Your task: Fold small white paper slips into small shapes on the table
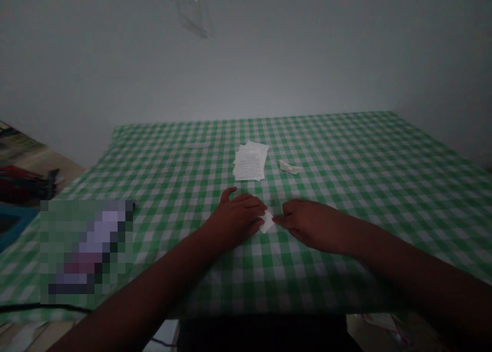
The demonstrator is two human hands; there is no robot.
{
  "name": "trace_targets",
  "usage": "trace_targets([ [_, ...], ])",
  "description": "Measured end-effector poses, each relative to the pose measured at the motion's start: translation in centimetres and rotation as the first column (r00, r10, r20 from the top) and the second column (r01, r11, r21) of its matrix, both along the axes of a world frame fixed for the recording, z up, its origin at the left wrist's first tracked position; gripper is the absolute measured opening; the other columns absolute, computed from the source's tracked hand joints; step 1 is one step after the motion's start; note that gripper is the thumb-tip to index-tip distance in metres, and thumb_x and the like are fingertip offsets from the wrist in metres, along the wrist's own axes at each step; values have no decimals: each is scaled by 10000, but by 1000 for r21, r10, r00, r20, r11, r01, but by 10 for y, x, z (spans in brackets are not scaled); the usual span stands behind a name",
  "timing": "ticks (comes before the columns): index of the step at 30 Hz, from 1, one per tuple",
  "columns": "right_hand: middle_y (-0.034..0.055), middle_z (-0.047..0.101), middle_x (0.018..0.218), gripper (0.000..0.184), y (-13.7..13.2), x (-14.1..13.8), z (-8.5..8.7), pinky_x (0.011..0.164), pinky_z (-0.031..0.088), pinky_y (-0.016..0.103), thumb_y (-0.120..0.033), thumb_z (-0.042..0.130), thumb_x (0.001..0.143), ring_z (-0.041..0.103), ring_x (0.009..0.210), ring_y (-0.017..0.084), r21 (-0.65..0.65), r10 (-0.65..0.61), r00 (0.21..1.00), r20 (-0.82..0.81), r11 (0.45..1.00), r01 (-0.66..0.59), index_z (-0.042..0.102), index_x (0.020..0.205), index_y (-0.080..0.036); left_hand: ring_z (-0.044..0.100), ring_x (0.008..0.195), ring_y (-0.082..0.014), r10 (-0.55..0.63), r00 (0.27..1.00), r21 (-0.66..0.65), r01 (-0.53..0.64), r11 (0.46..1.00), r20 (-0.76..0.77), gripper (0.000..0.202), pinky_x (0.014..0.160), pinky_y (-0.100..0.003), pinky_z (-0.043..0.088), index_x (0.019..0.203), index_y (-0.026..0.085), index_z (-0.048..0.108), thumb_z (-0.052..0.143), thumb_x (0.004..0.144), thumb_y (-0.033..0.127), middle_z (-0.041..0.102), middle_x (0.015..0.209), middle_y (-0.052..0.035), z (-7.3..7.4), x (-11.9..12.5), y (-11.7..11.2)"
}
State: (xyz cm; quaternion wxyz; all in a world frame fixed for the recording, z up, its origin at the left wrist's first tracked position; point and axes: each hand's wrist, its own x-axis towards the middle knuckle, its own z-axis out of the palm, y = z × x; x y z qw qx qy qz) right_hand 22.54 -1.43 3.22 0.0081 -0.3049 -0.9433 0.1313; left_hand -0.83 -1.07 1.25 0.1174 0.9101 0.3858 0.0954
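A small folded piece of printed paper [268, 222] lies on the checked cloth between my two hands. My left hand [243, 214] holds it at the left side, thumb and fingertips on the paper, with one finger raised at the far side. At the paper's right edge, my right hand [311, 223] is closed, its fingers curled and an index fingertip pinching or pressing the edge; the thumb is partly hidden. Just beyond my hands is a loose stack of printed paper sheets [249, 163]. Right of the stack rests a narrow, folded paper strip [290, 167].
A green and white checked tablecloth [346, 152] covers the table, which meets a pale wall [269, 60]. A blurred-out device [92, 244] lies at the left, near a black cable [46, 307]. Clear plastic [192, 8] hangs on the wall.
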Motion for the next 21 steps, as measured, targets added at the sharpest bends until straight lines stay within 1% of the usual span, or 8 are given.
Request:
trace_targets([
  [3, 65, 623, 768, 308, -4, 1, 4, 661, 422, 311, -170, 411, 975, 580, 703, 192, 17, -6, 1000, 30, 1000, 6, 714, 1030, -160, 546, 1172, -199, 0, 1000, -7, 0, 1000, -1, 187, 1127, -540, 78, 1082, 301, 645, 580, 913, 255, 664, 1189, 29, 2, 0, 0],
  [6, 59, 636, 787, 273, -1, 2, 6, 689, 431, 300, -153, 451, 948, 594, 739, 183, -45, 7, 1000, -2, 999, -7, 722, 973, -173, 556, 1148, -199, -17, 1000, -20, 17, 1000, 14, 178, 1125, -539, 71, 1062, 296, 658, 571, 916, 244, 679, 1154, 21, 6, -2, 1],
  [8, 56, 637, 803, 244, 3, 1, 6, 707, 435, 293, -144, 481, 918, 593, 767, 178, -64, -15, 999, -49, 998, 12, 723, 911, -175, 569, 1120, -195, -33, 999, -30, 33, 999, 17, 177, 1120, -534, 72, 1048, 294, 669, 559, 922, 236, 690, 1126, 18, 8, -5, 2],
  [10, 61, 631, 816, 225, 5, -1, 4, 720, 435, 303, -150, 492, 902, 585, 798, 188, -15, -79, 992, -94, 997, 77, 715, 875, -168, 577, 1105, -190, -45, 999, -39, 46, 998, 16, 185, 1113, -522, 84, 1051, 304, 675, 559, 924, 235, 692, 1119, 25, 10, -8, 3],
  [12, 68, 623, 832, 218, 4, -5, 1, 728, 436, 320, -168, 491, 902, 576, 821, 200, 48, -138, 981, -133, 988, 146, 708, 880, -162, 575, 1112, -190, -48, 999, -41, 49, 998, 17, 188, 1104, -511, 99, 1051, 318, 679, 568, 923, 237, 692, 1126, 36, 11, -11, 4],
  [16, 80, 615, 844, 218, 3, -10, -4, 770, 451, 348, -181, 486, 897, 559, 848, 214, 114, -198, 950, -242, 967, 230, 698, 916, -137, 575, 1109, -185, -40, 999, -59, 41, 997, 26, 173, 1088, -497, 117, 1026, 324, 686, 572, 927, 239, 693, 1119, 47, 9, -12, 7],
  [18, 94, 625, 916, 218, 3, -10, -5, 824, 456, 366, -173, 494, 891, 552, 894, 222, 138, -154, 948, -280, 970, 198, 690, 975, -129, 575, 1107, -180, -31, 999, -72, 34, 997, 41, 170, 1080, -491, 123, 1017, 326, 686, 578, 924, 234, 693, 1114, 55, 8, -11, 7],
  [21, 98, 642, 1001, 228, -1, -12, -6, 892, 454, 388, -173, 507, 894, 553, 954, 232, 152, 15, 980, -198, 988, 15, 676, 1040, -132, 576, 1102, -177, -14, 998, -80, 18, 997, 58, 144, 1069, -483, 135, 988, 325, 689, 601, 912, 241, 692, 1103, 67, 7, -10, 8],
])
